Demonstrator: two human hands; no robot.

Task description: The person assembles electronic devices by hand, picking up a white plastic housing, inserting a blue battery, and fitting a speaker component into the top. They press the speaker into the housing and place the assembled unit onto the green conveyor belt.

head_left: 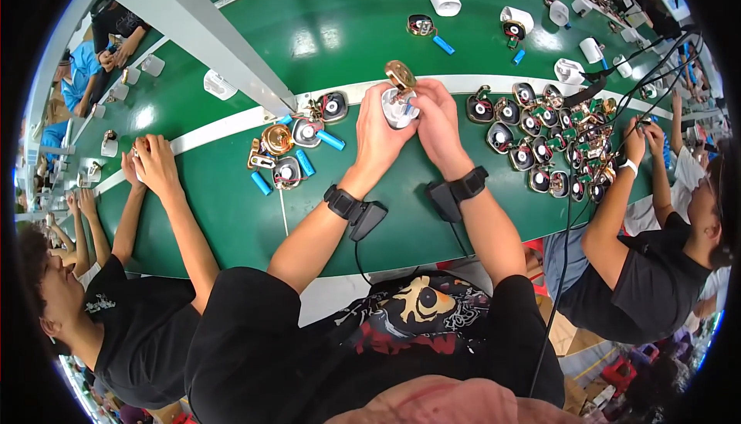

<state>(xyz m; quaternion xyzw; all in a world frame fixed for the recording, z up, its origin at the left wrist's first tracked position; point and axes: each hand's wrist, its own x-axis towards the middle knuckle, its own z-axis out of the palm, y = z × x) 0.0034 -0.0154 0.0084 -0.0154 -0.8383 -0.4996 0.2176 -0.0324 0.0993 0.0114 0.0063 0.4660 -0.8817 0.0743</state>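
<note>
Over the near side of the green table (pixel 231 219), both bare hands together at centre, just on the near side of the pale strip (pixel 224 124). Left hand (pixel 374 132) grasping a white housing (pixel 395 117), fingers wrapped round its left side, opening facing up. Right hand (pixel 440 119) against the other side of it, fingers curled, thumb at the rim; cannot tell whether it grips the housing itself or a part inside. Gold-rimmed round part (pixel 400 75) sits tilted above the opening, a bit of blue visible lower down near the right thumb. Black strap with box on each wrist, left strap (pixel 345 204) and right strap (pixel 468 184). To the left, near the hands: loose group with a gold ring-shaped part (pixel 277 139), speaker units (pixel 286 171) and blue cylinders (pixel 330 140). To the right: big cluster of speaker units with green boards and wires (pixel 532 123), packed close, some touching. Beyond the strip: white shell (pixel 445 1), another speaker unit (pixel 420 25), a blue cylinder just beside it. Left co-worker's hands (pixel 158 165) on a small item, details hidden; right co-worker's hands (pixel 644 137) beside the cluster, white wristband (pixel 630 166) on one arm.
</note>
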